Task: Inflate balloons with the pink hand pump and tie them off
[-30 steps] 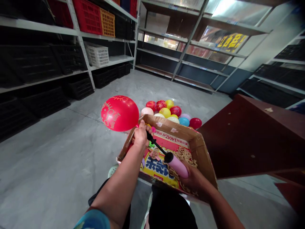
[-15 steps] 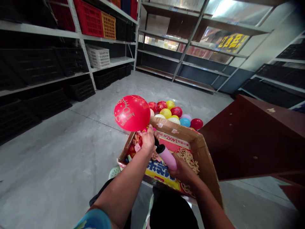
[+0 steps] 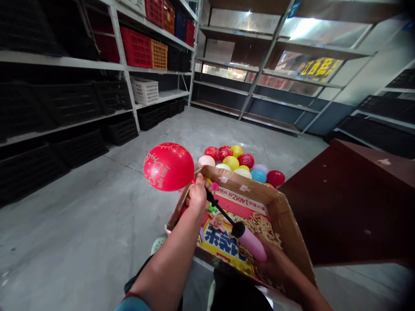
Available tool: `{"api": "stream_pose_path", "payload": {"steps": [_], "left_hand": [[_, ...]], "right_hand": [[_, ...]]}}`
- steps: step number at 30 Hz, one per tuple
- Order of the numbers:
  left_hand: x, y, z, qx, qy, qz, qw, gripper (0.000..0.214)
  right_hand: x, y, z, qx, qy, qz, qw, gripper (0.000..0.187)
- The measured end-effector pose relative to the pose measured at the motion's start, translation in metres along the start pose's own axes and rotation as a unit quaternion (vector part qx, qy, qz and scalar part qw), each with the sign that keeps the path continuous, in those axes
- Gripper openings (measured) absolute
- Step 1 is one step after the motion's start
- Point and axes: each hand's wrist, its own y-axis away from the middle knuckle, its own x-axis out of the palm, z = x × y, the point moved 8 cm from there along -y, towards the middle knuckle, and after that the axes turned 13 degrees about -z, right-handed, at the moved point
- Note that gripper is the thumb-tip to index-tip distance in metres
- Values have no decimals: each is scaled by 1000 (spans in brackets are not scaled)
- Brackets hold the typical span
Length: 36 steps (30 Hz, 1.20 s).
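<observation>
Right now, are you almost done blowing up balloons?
Done: a pile of filled balloons lies on the floor. In hand: the left hand pinches the red balloon onto the pink pump, held by the right hand. Left: the cardboard box holds small coloured bits, maybe flat balloons.

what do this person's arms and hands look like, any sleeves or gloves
Both the left hand and the right hand are bare: no gloves, and no rings or watch that I can make out. The forearms are uncovered too. Clothing shows only on the left side: a short blue sleeve with a reddish hem, at the bottom edge of the view.
</observation>
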Motion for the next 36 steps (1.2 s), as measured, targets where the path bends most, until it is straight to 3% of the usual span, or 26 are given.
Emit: {"api": "stream_pose_path", "payload": {"steps": [3,8,11,17,23,27,36], "left_hand": [[5,3,8,25,-21,29,999,42],[6,8,29,-21,-44,41,998,48],[6,11,31,-32,-51,43,997,48],[4,6,6,14,-34,35,999,41],[5,1,-4,-2,-10,44,999,40],[4,3,5,12,-19,37,999,41],[5,14,35,-39,-63,36,997,45]], "right_hand": [[8,-10,14,-6,15,-3,1000,52],[18,-31,43,-4,36,-24,999,47],[19,-34,53,0,30,-20,999,43],[6,-11,31,-2,19,-6,1000,41],[-3,8,3,18,9,3,1000,45],[6,-1,13,-2,29,-11,1000,54],[22,-28,54,-14,10,-16,1000,39]]}}
